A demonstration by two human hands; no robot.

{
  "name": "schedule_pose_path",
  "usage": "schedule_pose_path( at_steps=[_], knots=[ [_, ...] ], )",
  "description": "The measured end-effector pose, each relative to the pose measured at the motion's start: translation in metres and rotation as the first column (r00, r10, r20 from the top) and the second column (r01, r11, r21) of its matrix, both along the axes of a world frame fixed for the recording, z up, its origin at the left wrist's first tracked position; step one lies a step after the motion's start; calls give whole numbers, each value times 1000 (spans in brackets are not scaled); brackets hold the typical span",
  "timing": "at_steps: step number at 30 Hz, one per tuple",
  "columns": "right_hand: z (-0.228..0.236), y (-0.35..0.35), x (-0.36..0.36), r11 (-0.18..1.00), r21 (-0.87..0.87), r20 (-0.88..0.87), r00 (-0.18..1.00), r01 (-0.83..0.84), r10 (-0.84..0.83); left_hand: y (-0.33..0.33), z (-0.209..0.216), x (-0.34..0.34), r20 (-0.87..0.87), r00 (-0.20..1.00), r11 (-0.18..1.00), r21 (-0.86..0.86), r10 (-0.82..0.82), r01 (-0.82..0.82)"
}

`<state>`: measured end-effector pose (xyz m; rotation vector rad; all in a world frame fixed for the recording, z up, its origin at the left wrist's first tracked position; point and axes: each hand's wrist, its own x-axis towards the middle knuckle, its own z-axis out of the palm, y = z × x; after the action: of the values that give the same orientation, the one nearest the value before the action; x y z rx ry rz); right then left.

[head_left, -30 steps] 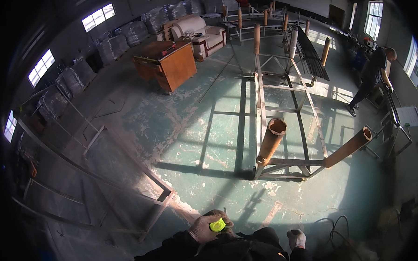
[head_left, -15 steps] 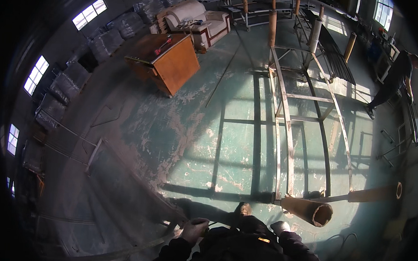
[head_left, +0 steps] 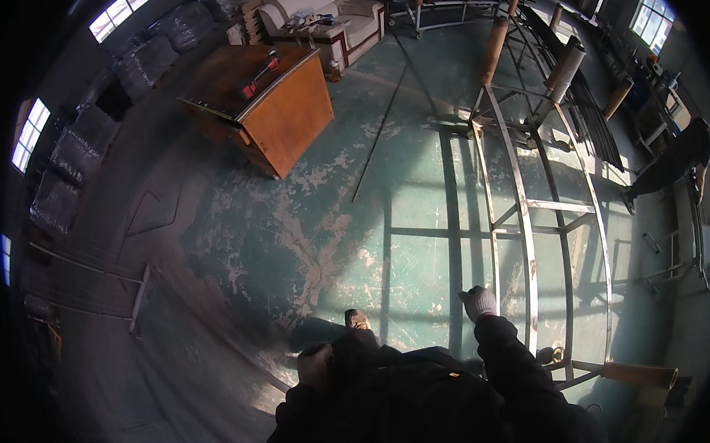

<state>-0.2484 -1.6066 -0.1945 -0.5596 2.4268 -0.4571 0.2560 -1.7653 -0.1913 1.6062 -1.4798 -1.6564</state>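
Observation:
My right hand (head_left: 478, 303), in a pale glove, is stretched forward over the floor with its fingers curled in and nothing visible in it. It is nearest to the left rails of a long metal frame (head_left: 529, 288) and looks apart from them. My left hand (head_left: 314, 366) is low in front of my body, in shadow. Its fingers look closed; what they hold, if anything, is hidden. The frame has long rails, cross bars and brown tube legs (head_left: 637, 375) sticking out at its corners.
At the left stands an orange-brown wooden cabinet (head_left: 289, 124) with a red tool (head_left: 260, 75) on top. Behind it is a pale sofa (head_left: 301, 5). A thin rod (head_left: 379, 131) lies on the green floor (head_left: 292, 219). Another person (head_left: 674, 164) bends over bars at the right.
My right hand has moved forward and up, away from my body. The view has shifted: the cabinet sits further left and the metal frame further right. My foot shows further left.

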Motion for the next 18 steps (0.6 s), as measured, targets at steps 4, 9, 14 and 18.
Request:
schedule_pose_path(
  at_steps=[4,9,14,18],
  knots=[
    [-29,-57,17,988,154,77,997,-22,11,-170,56,-28,81,994,990,112,79,-88],
    [-76,-155,-4,977,172,209,964,128,-163,-318,46,-52,184,983,997,69,17,-30],
    [-138,-311,-72,975,218,234,967,46,-98,-390,-6,-84,434,900,969,232,-29,-80],
    [-173,-471,-124,987,161,265,963,1,-44,-436,-1,-136,626,699,927,342,-345,152]
  ],
)
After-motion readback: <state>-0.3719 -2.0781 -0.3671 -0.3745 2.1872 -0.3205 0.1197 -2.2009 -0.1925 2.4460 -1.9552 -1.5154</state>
